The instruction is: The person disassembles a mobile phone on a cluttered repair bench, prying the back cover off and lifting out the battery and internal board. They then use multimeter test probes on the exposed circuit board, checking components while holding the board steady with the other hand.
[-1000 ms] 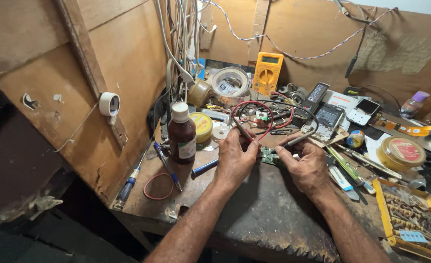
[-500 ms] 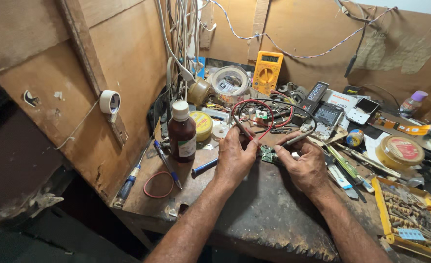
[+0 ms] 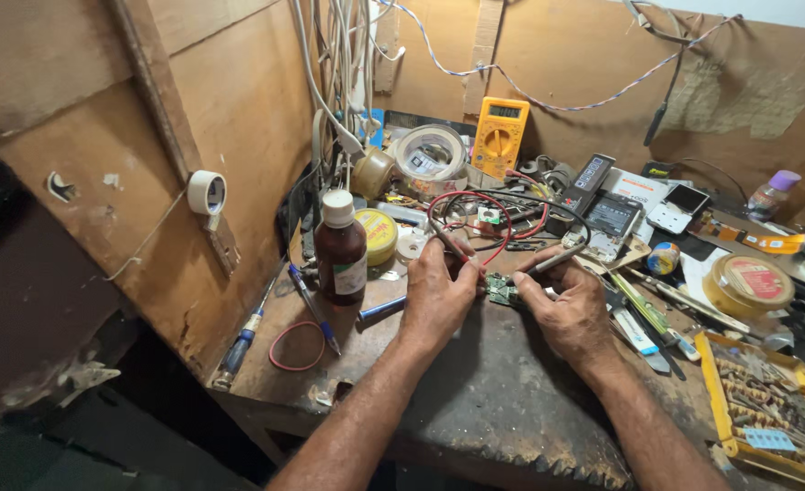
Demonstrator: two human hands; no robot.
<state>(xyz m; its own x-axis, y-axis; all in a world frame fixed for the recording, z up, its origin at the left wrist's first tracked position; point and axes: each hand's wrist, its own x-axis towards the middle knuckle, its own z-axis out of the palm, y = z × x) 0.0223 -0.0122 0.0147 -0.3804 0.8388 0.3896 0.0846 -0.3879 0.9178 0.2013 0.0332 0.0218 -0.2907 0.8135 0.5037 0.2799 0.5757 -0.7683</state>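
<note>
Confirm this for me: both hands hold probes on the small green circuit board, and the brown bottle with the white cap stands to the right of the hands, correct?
Not quite. In the head view the brown bottle with the white cap stands to the left of the hands, next to the round yellow tin. The rest holds: the left hand and the right hand each hold a probe on the small green circuit board.

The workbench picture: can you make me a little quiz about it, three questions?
1. True or false: the left hand holds the red probe.
2. What colour is the multimeter at the back wall? A green, B yellow, C white.
3. What stands left of the hands, a brown bottle or a cup?

Key: 1 true; the right hand holds the black probe, and both tips meet at the small circuit board. 2 B. 3 the brown bottle with a white cap.
</note>
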